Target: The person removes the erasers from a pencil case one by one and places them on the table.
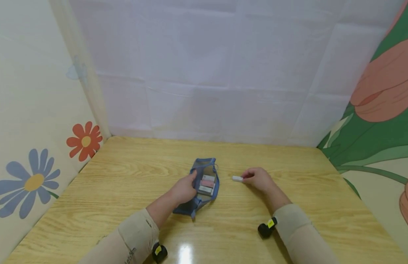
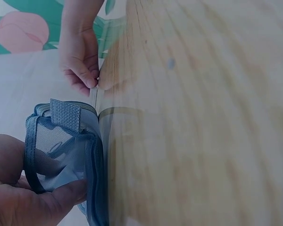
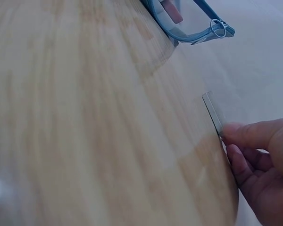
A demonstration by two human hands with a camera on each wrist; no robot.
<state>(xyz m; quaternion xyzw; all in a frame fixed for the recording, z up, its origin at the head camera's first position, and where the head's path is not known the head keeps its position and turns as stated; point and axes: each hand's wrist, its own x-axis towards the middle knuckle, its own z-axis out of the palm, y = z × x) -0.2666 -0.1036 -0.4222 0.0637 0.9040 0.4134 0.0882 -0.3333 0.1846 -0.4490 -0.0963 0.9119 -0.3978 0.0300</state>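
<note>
A blue mesh zipper pouch (image 1: 185, 208) lies on the table with its mouth spread toward the right. My left hand (image 1: 182, 189) grips its near left side, the thumb over the edge; the left wrist view shows the fingers (image 2: 68, 194) around the mesh wall. Inside are small rectangular pieces, among them a pink block (image 1: 207, 183) and a white block (image 1: 206, 190). To the right of the pouch, my right hand (image 1: 260, 179) pinches one end of a small, thin white bar (image 1: 237, 178) between thumb and fingers. The bar is low at the tabletop; whether it touches is unclear.
The wood-grain table (image 1: 141, 157) runs back to a white cloth backdrop (image 1: 204, 91). Flower-printed panels stand at the left (image 1: 32, 128) and right (image 1: 375, 146). A small black camera (image 1: 265, 230) is strapped to the right wrist, another black camera (image 1: 159, 253) to the left.
</note>
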